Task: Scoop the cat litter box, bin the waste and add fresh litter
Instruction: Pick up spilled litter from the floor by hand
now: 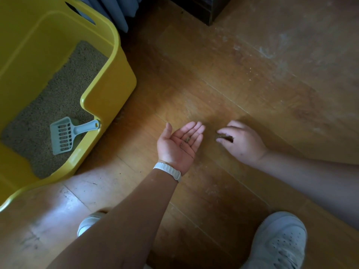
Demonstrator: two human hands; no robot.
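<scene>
A yellow litter box (108, 78) stands on the wooden floor at the left, with tan litter (58, 98) inside. A pale blue slotted scoop (64, 133) lies on the litter, its handle leaning on the box's low front rim. My left hand (178, 144) lies palm up and flat over the floor, with a few spilled litter grains (186, 140) on the palm. Just to its right, my right hand (240, 140) is palm down on the floor, its fingers curved around a small heap of spilled litter (223, 137).
Scattered grains and dusty streaks mark the wooden floor (233, 74). A dark wooden furniture base (206, 10) sits at the top, with blue-grey curtain folds (116, 10) behind the box. My white shoes (281, 241) stand at the bottom edge.
</scene>
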